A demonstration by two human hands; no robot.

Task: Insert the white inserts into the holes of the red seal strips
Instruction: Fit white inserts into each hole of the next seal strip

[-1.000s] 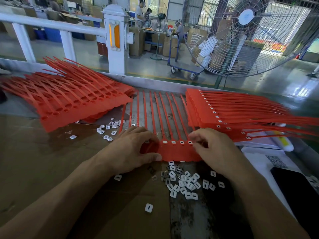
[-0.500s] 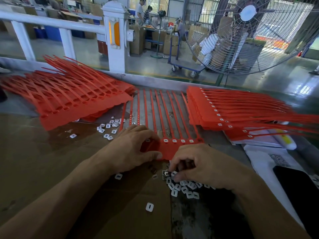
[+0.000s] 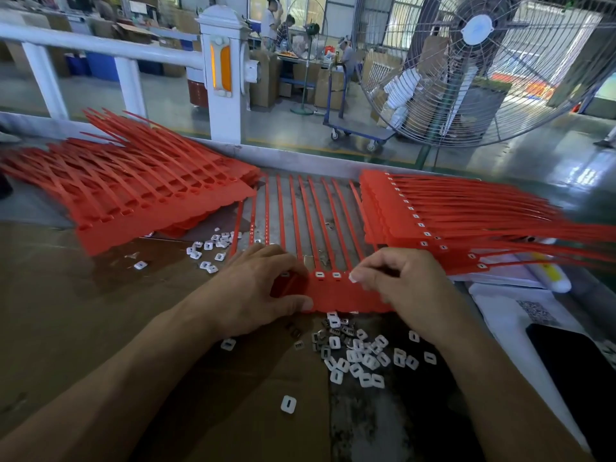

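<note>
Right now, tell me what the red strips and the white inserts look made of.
Red seal strips: likely moulded plastic, smooth with a slight sheen; their thin tails bend and fan out. White inserts: probably hard plastic, matte, small slotted tabs. Some darker pieces among them look metallic; I can't tell.

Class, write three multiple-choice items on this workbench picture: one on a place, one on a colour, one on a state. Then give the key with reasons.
1. Where does the biggest heap of loose white inserts lie?
A. near side of the strip in work
B. on the fan
C. on the left stack

2. What colour are the seal strips?
A. blue
B. red
C. green

3. What does the left hand do?
A. hangs idle
B. holds a phone
C. holds down the strip's tab end

Key: A, they lie between tab and camera; B, all stacks are red; C, its fingers and thumb lie on the tab.
</note>
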